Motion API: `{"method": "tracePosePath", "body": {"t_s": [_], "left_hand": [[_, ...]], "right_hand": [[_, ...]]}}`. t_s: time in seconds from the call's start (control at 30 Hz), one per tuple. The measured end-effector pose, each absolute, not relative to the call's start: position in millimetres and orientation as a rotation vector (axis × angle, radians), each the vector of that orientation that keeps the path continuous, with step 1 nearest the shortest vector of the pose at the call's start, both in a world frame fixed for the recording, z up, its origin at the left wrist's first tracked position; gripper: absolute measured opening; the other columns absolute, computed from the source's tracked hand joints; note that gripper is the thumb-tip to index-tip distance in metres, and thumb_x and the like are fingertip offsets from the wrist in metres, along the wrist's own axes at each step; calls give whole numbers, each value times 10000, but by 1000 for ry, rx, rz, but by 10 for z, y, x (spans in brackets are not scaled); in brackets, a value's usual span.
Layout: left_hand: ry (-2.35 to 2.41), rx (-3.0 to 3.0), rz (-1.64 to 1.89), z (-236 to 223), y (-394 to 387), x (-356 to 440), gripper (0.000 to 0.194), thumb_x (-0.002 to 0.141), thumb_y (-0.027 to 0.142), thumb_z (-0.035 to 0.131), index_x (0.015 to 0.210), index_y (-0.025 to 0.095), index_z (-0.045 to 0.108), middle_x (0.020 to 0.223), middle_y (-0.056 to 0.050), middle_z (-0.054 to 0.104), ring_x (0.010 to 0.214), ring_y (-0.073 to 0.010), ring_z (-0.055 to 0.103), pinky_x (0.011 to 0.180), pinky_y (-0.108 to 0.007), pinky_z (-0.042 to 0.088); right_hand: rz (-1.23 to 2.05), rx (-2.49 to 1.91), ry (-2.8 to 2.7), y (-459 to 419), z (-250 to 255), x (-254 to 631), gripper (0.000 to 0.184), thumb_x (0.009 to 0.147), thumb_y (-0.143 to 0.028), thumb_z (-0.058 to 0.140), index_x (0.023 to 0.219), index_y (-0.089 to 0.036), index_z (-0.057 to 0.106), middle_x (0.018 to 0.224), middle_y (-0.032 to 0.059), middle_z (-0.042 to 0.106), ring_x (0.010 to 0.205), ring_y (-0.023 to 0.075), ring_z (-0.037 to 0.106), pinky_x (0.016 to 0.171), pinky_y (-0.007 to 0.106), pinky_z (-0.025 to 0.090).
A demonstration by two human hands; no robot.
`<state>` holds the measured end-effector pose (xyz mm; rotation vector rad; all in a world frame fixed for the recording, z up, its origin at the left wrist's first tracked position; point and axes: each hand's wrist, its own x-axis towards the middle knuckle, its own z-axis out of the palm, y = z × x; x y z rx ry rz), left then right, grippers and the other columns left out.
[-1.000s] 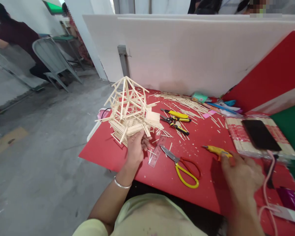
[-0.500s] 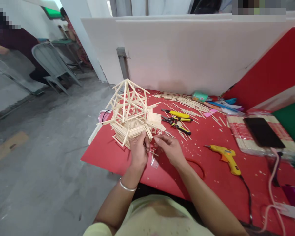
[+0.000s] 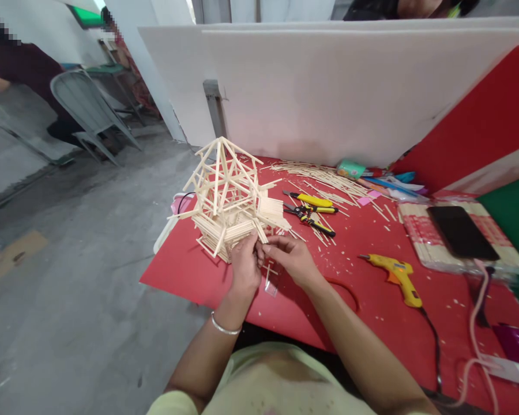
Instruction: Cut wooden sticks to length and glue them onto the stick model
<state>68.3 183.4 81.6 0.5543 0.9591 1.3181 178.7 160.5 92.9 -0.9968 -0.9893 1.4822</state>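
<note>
A pavilion-like model (image 3: 228,183) built of thin wooden sticks, with a peaked open-frame roof, stands at the table's left end. My left hand (image 3: 245,260) is closed on its near lower edge, thumb up against the sticks. Just right of it, my right hand (image 3: 293,258) has thumb and fingertips pinched together at the model's near right corner, close to the left fingers. Whatever is in that pinch is too small to make out. Below the hands lies a small clear plastic piece (image 3: 271,287).
Yellow-and-black pliers (image 3: 313,210) and loose sticks (image 3: 324,180) lie behind the hands on the red tabletop (image 3: 350,351). To the right are a yellow glue gun (image 3: 395,271) with its cord and a phone (image 3: 462,232) on packaged sticks. A white board (image 3: 320,98) stands behind.
My right hand has moved slightly left, its fingertips now meeting the left fingers at the model's corner. My left hand keeps its hold, and the model stays in place.
</note>
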Motion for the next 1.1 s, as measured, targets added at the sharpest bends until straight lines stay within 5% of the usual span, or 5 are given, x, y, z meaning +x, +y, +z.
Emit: {"method": "tracePosePath", "body": {"t_s": [1.1], "left_hand": [[927,550,1320,811,1835,681,346,809,444,693,864,112,775,484,42,483,406,-46,365,377,-176,229]], "right_hand": [[1484,-996,-1001,1606,953,1773,329,705,-433,833,890,-177,740,716,11,706,656,146,640,707,322,547]]}}
